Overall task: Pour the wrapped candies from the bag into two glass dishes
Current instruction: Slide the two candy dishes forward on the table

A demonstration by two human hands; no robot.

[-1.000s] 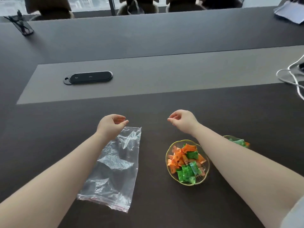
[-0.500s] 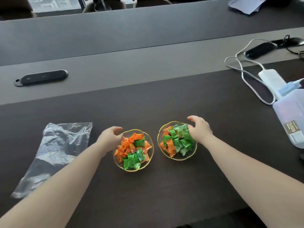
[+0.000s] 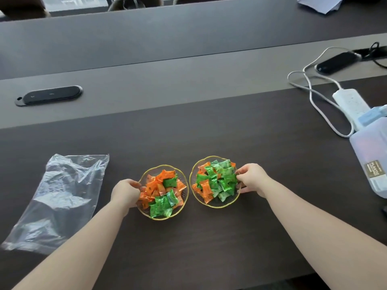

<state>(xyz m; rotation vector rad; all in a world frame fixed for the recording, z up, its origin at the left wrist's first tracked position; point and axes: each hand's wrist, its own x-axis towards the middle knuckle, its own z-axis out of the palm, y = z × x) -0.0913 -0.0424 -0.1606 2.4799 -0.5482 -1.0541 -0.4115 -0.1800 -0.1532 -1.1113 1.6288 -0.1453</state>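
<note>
Two gold-rimmed glass dishes stand side by side on the dark table, each holding orange and green wrapped candies. My left hand [image 3: 125, 192] grips the left edge of the left dish [image 3: 180, 212]. On the right dish [image 3: 193, 192], my right hand [image 3: 252, 178] holds the right edge, fingers over the rim and thumb below. The clear plastic bag [image 3: 56, 197] lies flat and empty-looking at the far left, apart from both hands.
A translucent plastic box [image 3: 371, 162] with a label sits at the right edge, a white power strip [image 3: 348, 102] with its cable behind it. A black flat device [image 3: 50, 95] lies on the grey strip at back left. Another black device [image 3: 336, 62] is at back right.
The view swung right, bringing both dishes to centre. My left hand left the bag and took the left dish; my right hand closed on the right dish's rim.
</note>
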